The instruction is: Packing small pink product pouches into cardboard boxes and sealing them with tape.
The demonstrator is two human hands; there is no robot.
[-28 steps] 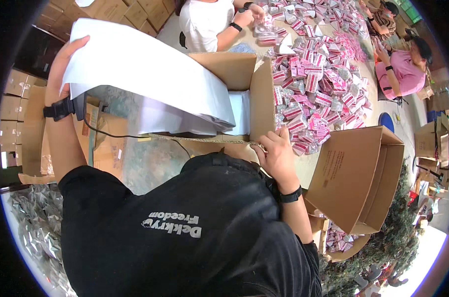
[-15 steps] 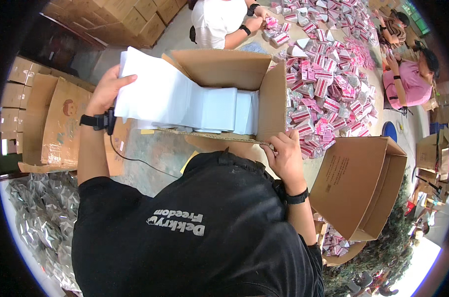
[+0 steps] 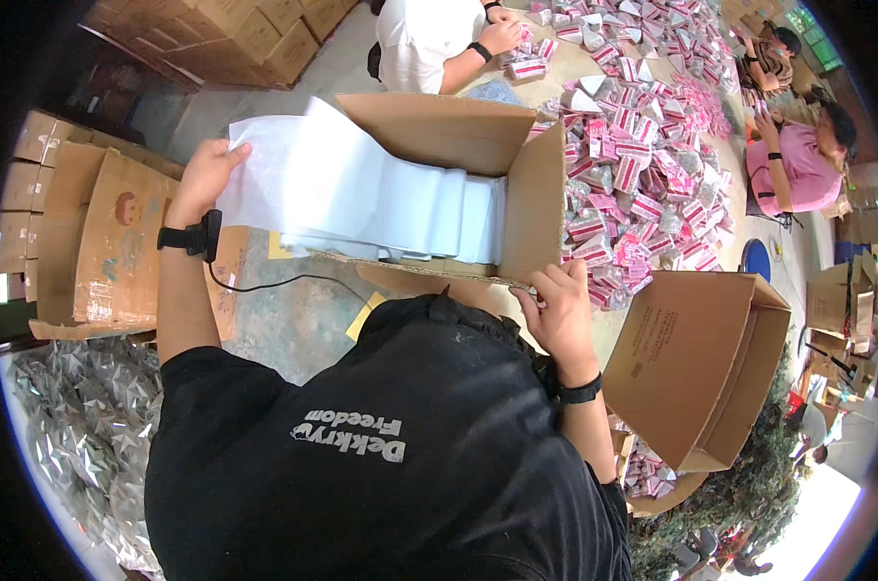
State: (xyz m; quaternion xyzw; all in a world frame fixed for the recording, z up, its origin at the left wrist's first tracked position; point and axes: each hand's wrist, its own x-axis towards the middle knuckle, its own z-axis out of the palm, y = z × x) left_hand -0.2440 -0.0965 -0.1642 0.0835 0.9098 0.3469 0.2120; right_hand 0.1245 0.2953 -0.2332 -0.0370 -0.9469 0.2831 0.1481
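Observation:
In front of me an open cardboard box (image 3: 533, 208) holds thin white sheets (image 3: 415, 208), laid overlapping inside it and spilling over its left side. My left hand (image 3: 207, 174) pinches the outer corner of one translucent white sheet (image 3: 260, 160), pulled out flat to the left of the box. Whether it is paper or thin plastic I cannot tell. My right hand (image 3: 560, 305) is closed on the box's near rim at its right corner, thumb and fingers on the cardboard edge.
Right of the box, a table carries a big heap of pink-and-white labelled packets (image 3: 633, 174). A tilted empty carton (image 3: 681, 358) stands at my right. Silvery pointed pieces (image 3: 81, 426) lie lower left. Coworkers (image 3: 420, 44) (image 3: 802, 160) sit around the table; stacked cartons (image 3: 226, 39) stand behind.
My left hand has moved slightly down and left. The sheet it holds has spread away from the white sheets beside it. My right hand keeps its place on the rim.

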